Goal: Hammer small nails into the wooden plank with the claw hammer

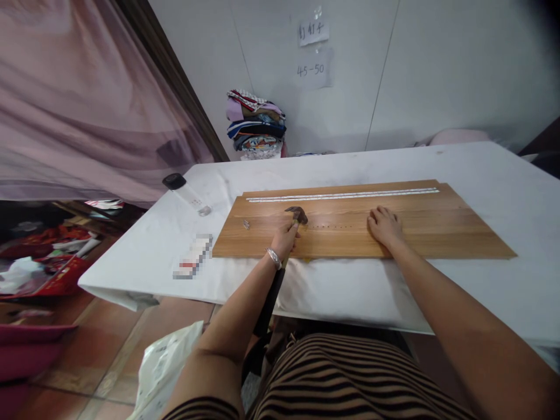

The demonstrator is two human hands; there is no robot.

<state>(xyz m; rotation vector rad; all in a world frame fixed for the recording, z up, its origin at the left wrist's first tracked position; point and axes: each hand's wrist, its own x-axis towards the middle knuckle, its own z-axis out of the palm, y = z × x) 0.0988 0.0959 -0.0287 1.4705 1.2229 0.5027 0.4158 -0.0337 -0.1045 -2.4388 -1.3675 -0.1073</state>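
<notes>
My left hand (pixel 286 238) is closed around the handle of a claw hammer (pixel 298 214), close to its head. The hammer's head is over the left part of a wooden board (pixel 441 233); whether it touches the wood I cannot tell. To its right runs a row of small dark dots (pixel 330 226), perhaps nail heads. My right hand (pixel 385 226) rests on the board beyond the row's right end, palm down, fingers slightly bent. A few small metal nails (pixel 247 224) lie near the board's left end. Two long white marked strips (pixel 343 195) lie along its far side.
The board lies on a white-covered table (pixel 350 286). A clear bottle with a black lid (pixel 175 181) lies left of it, near a blurred-out rectangular item (pixel 192 256). Folded cloths (pixel 256 125) are stacked behind the table. Two paper notes (pixel 312 67) hang on the wall.
</notes>
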